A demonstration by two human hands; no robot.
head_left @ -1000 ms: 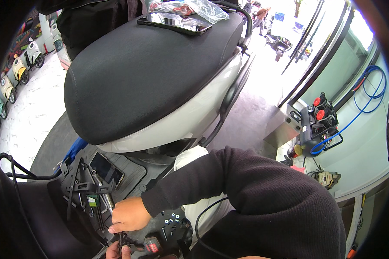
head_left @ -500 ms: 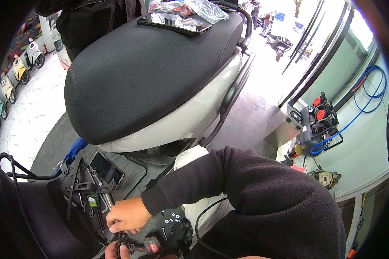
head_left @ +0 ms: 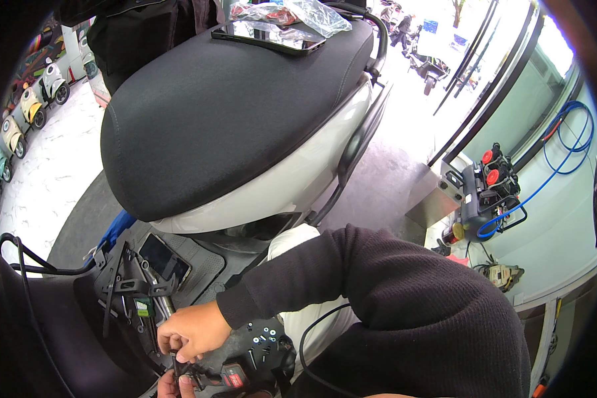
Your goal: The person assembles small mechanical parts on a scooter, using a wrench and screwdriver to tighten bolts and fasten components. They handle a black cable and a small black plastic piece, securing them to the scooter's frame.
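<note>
Over the last second the right hand [head_left: 196,330] has shifted slightly leftward and its fingers have curled in, so that thumb and forefinger now look pinched on the upper end of a slim dark piece [head_left: 174,365] near the lower edge; the left hand [head_left: 177,385], partly cut off there, has stayed just below, its thumb and fingers closed about the lower end, so both hands now appear to bear on the same piece, though its exact form is too small to tell. Just right of them lies a red-and-black block [head_left: 233,376], with loose bolts and washers [head_left: 264,337] scattered beyond it. On the floorboard [head_left: 209,262] above the hands, a phone [head_left: 164,257] lies beside a dark bracket [head_left: 129,286] and a green box [head_left: 143,306]. The black seat [head_left: 232,126] fills the middle, bearing a second phone [head_left: 268,38] and a clear bag [head_left: 322,16] at its far end. Small scooters [head_left: 30,103] line the pale floor at left; at right stand a compressor [head_left: 472,205] and a coiled blue hose [head_left: 580,142].
</note>
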